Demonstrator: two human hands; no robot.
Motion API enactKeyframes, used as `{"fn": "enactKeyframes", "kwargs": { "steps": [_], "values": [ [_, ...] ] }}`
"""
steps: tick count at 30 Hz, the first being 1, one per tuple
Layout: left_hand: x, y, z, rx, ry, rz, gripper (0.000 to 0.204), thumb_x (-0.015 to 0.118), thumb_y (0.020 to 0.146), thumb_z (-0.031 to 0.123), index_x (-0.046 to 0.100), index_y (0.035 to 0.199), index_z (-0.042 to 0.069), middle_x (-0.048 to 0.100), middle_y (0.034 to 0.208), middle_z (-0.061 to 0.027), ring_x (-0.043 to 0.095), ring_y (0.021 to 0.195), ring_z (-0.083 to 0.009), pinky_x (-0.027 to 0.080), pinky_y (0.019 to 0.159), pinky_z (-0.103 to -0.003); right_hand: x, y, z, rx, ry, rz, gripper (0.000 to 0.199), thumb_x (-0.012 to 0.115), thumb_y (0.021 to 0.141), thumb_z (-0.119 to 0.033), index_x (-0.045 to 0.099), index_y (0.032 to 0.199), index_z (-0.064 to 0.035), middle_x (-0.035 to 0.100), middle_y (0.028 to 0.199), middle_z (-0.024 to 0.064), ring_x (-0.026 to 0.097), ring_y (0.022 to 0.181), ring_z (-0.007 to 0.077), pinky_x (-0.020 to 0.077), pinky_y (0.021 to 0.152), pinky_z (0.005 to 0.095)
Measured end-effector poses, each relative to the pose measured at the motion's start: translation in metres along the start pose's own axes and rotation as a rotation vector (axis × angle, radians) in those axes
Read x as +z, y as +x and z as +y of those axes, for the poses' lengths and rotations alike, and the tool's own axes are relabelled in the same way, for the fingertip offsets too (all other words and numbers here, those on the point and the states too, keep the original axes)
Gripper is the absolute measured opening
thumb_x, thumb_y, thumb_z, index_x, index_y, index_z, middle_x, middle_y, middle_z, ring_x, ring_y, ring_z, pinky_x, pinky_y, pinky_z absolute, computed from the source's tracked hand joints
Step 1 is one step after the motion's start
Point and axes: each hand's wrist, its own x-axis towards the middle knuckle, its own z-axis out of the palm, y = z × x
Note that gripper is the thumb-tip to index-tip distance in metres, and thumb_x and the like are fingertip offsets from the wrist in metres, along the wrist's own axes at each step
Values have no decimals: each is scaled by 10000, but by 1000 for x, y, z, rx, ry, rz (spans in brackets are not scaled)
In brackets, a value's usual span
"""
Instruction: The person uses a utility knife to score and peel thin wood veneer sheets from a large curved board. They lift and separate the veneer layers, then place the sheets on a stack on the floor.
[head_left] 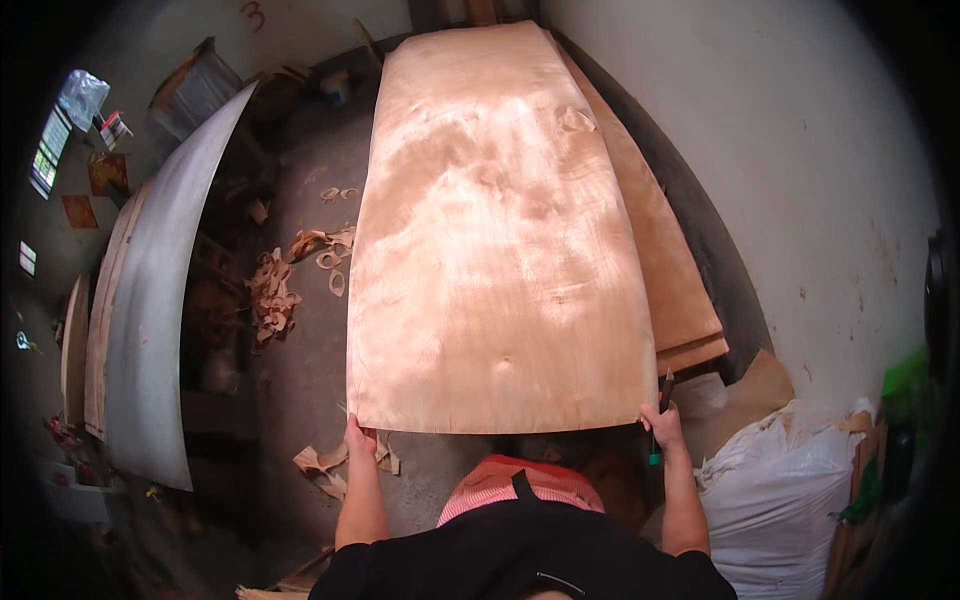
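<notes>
Both hands' fingers [357,432] under the veneer sheet's [500,240] near corners.

Dim room, soft focus, dark fisheye rim.

Curled wood scraps [275,290] litter the floor; a white sack [775,490] sits by the wall [800,180].

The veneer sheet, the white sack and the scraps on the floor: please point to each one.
veneer sheet [495,230]: head view, middle of its face.
white sack [775,480]: head view, its bulging side.
scraps [272,290]: head view, the curled pile on the floor.
</notes>
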Motion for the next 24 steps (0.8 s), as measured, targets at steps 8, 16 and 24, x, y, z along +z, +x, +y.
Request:
{"fn": "enactKeyframes", "kwargs": {
  "steps": [8, 16, 24],
  "values": [
    [47, 33, -64, 66, 34, -45, 208, 507, 879, 232, 542, 997, 64, 614, 913, -49, 614, 773, -174, 530, 609, -296, -19, 58, 3, -15, -154, 95, 58, 579, 749, -50, 540, 778, -18, 537, 573, 17, 468, 443, 77, 372, 411, 225],
    [82, 22, -123, 116, 200, -28, 151, 527, 873, 231, 549, 870, 82, 601, 779, -32, 603, 647, -171, 505, 497, -286, -64, 133, 43, -82, -347, 157, 114, 582, 725, -95, 548, 785, -4, 545, 560, 32, 492, 451, 96, 400, 429, 256],
    [92, 47, -195, 208, 239, -25, 170, 536, 870, 233, 560, 855, 66, 589, 739, -14, 579, 591, -134, 463, 459, -250, -102, 186, 82, -93, -429, 180, 138, 602, 727, -122, 548, 780, -7, 533, 546, 30, 494, 444, 102, 403, 434, 259]
  ]
}}
